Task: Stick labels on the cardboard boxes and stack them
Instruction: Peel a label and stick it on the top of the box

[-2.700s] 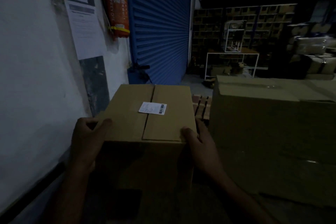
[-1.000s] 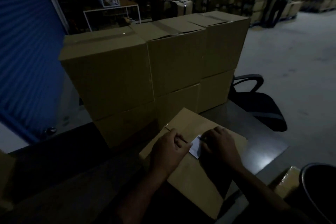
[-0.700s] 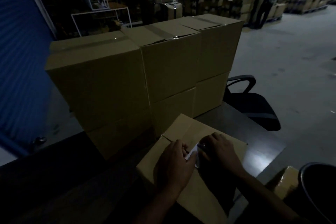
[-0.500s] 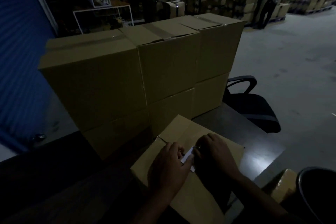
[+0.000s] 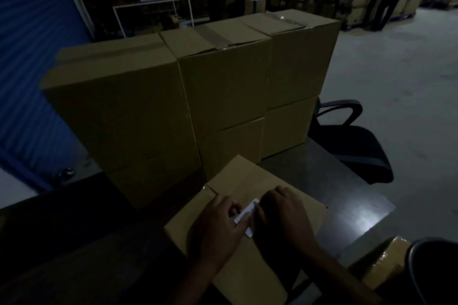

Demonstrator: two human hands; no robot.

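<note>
Bare forearms; no sleeves, gloves or jewellery visible.

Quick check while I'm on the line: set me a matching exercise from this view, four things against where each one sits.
Things:
1. white label
2. stacked cardboard boxes
3. black office chair
4. blue roller shutter

Places:
A. far left of the view
B. on top of the near box, under both hands
C. in a row behind the near box
D. right of the stack, on the floor

Pairs: 1-B, 2-C, 3-D, 4-A
</note>
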